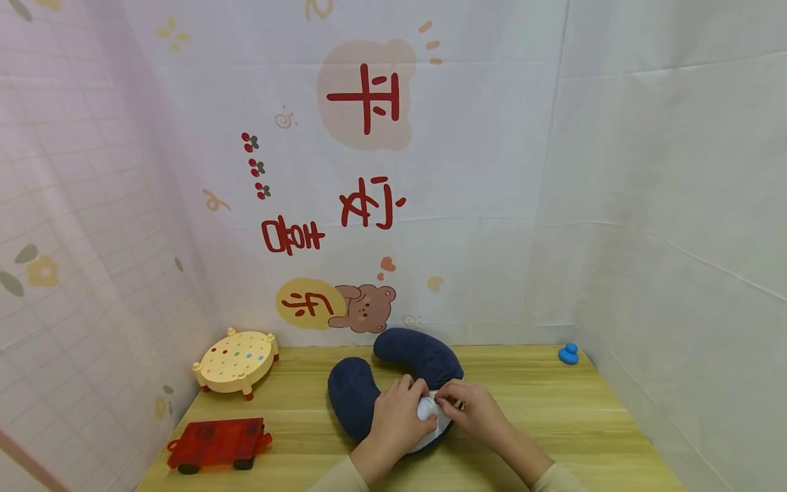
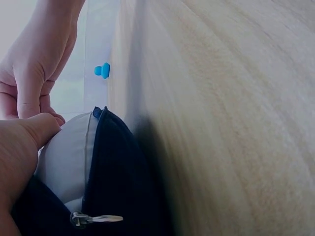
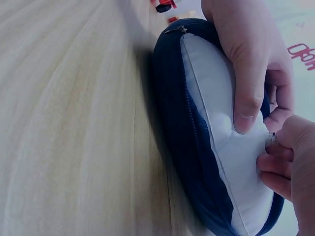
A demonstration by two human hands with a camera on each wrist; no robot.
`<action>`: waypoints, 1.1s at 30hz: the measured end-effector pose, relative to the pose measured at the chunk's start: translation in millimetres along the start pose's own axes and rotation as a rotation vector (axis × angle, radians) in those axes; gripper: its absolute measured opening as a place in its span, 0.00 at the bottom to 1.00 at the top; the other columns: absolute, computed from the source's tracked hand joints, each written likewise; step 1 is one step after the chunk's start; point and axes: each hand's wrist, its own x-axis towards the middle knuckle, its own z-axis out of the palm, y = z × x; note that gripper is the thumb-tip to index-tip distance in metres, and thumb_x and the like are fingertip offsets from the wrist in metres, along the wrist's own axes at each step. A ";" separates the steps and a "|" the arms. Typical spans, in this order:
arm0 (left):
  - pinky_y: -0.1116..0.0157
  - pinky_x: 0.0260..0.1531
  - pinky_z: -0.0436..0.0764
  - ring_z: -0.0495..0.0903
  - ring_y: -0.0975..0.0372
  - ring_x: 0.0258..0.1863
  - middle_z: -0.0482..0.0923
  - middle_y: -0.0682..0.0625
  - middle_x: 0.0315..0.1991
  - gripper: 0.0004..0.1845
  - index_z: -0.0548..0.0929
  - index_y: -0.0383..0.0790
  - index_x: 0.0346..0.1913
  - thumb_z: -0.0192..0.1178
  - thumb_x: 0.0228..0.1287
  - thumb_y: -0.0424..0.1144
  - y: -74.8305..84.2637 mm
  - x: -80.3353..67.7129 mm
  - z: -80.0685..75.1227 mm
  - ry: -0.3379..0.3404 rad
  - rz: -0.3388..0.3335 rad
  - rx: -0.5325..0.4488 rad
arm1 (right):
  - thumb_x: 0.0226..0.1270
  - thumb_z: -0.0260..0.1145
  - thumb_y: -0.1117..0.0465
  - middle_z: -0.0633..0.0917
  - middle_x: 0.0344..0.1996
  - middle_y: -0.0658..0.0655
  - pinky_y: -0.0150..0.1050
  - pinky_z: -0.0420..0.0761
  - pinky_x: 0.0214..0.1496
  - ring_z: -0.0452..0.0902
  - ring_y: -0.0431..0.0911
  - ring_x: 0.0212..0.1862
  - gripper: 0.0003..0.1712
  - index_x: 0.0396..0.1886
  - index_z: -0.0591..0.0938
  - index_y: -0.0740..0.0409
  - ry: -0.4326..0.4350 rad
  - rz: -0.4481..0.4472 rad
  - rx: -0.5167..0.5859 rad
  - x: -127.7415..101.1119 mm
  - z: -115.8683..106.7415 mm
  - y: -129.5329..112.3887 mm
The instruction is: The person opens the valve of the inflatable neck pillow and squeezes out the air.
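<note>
A navy U-shaped neck pillow (image 1: 419, 352) lies on the table, its zipped cover open along the outer curve so that the white inner (image 3: 236, 167) bulges out. My left hand (image 1: 401, 415) grips the curved middle, with the thumb pressing into the white inner and the fingers over the far side. From the right, my right hand (image 1: 476, 408) pinches a small piece (image 3: 271, 138) at the inner's surface; I cannot tell what kind of piece it is. A metal zipper pull (image 2: 101, 219) hangs at one end of the opening.
At the left stand a cream round pegged toy table (image 1: 236, 362) and a red toy cart (image 1: 216, 444) with black wheels. A blue knobbed piece (image 1: 568, 353) sits near the back right corner. A printed curtain (image 1: 479, 171) borders the wooden tabletop (image 1: 553, 417).
</note>
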 end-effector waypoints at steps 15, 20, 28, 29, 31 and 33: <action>0.58 0.33 0.77 0.76 0.63 0.37 0.71 0.60 0.38 0.21 0.82 0.60 0.45 0.82 0.58 0.58 -0.4 0.6 -2.1 -0.049 0.001 -0.018 | 0.73 0.76 0.71 0.88 0.38 0.43 0.27 0.79 0.31 0.78 0.30 0.33 0.10 0.41 0.90 0.51 0.001 0.052 0.054 -5.9 1.0 7.1; 0.59 0.32 0.76 0.75 0.63 0.37 0.71 0.60 0.38 0.21 0.82 0.60 0.46 0.82 0.58 0.57 -0.1 0.8 -4.0 -0.047 0.011 -0.019 | 0.74 0.74 0.72 0.88 0.37 0.45 0.31 0.82 0.32 0.80 0.33 0.33 0.09 0.42 0.89 0.52 0.009 0.086 0.080 -7.0 1.2 5.1; 0.61 0.32 0.77 0.75 0.63 0.37 0.71 0.59 0.38 0.21 0.82 0.59 0.45 0.82 0.58 0.58 -2.7 0.6 -2.8 -0.024 0.032 0.009 | 0.73 0.71 0.77 0.89 0.34 0.48 0.31 0.83 0.32 0.82 0.36 0.32 0.14 0.43 0.87 0.53 0.015 0.111 0.160 -5.7 1.8 5.8; 0.61 0.33 0.77 0.75 0.63 0.37 0.71 0.59 0.38 0.21 0.82 0.59 0.45 0.82 0.58 0.58 -3.2 0.6 -2.3 -0.023 0.033 0.012 | 0.72 0.71 0.78 0.89 0.35 0.48 0.30 0.83 0.32 0.82 0.36 0.33 0.15 0.43 0.87 0.54 0.009 0.090 0.157 -5.0 1.4 5.4; 0.60 0.33 0.78 0.75 0.63 0.38 0.72 0.59 0.39 0.21 0.82 0.59 0.45 0.82 0.58 0.59 -4.1 0.5 -1.6 -0.021 0.033 0.018 | 0.68 0.71 0.80 0.88 0.37 0.50 0.30 0.83 0.33 0.81 0.35 0.34 0.16 0.44 0.87 0.56 -0.002 0.045 0.139 -3.4 0.5 4.4; 0.60 0.33 0.78 0.75 0.63 0.38 0.72 0.59 0.39 0.21 0.82 0.59 0.46 0.82 0.58 0.59 -4.9 0.3 -1.0 -0.023 0.033 0.018 | 0.66 0.72 0.80 0.87 0.39 0.50 0.31 0.84 0.33 0.80 0.35 0.35 0.16 0.44 0.87 0.56 -0.020 0.011 0.122 -2.2 -0.3 3.3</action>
